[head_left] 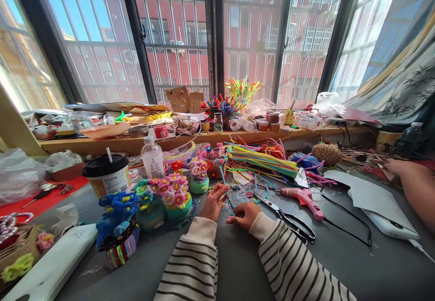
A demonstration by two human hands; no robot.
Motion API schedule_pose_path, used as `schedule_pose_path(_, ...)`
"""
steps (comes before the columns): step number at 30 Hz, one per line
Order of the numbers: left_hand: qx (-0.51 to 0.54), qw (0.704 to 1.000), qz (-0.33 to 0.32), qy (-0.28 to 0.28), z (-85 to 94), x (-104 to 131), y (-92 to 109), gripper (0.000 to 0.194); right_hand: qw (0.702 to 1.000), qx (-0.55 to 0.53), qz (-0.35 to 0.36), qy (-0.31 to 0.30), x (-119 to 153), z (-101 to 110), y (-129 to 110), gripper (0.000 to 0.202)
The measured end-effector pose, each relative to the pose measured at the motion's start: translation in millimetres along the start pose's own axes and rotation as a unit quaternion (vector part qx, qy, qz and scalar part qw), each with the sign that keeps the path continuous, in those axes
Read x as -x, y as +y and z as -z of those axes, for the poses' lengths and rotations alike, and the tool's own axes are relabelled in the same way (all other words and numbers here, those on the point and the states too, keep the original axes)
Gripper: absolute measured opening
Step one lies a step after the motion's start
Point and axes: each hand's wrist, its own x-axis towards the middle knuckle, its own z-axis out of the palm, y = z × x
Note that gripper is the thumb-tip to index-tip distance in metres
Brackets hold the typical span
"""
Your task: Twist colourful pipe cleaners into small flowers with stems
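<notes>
My left hand (215, 201) pinches a blue pipe-cleaner stem (222, 174) that rises toward small pink and blue blossoms (220, 153). Just to its right, my right hand (245, 216) has its fingers closed around the lower end of a thin dark or blue strand running down from the left hand. Black-handled scissors (288, 219) lie right of my right hand, beside a pink glue gun (306, 201). Pots of pipe-cleaner flowers (175, 192) stand to the left of my left hand. Yellow, green and orange pipe cleaners (261, 160) lie in a bundle behind my hands.
A lidded cup (108, 174), a plastic bottle (152, 158) and a blue flower pot (118, 228) stand left. A white box (57, 264) lies front left. At right are a white device (390, 224), the glue gun's cord (353, 233) and another person's arm (413, 190).
</notes>
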Motion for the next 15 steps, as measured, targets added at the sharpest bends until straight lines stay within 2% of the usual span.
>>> schedule_pose_path(9, 0.021, 1.0, -0.013, 0.011, 3.4, -3, -1, 0.016, 0.999, 0.022, 0.015, 0.035, -8, -10, 15, 0.045)
schedule_pose_path(11, 0.024, 0.999, -0.017, 0.019, 4.1, -3, -1, 0.016, 0.999, -0.01, 0.009, 0.049, -9, -11, 16, 0.048)
schedule_pose_path(15, 0.006, 0.999, -0.014, 0.032, -0.7, 0, 1, 0.016, 0.988, -0.14, -0.023, 0.062, -9, -7, 13, 0.053)
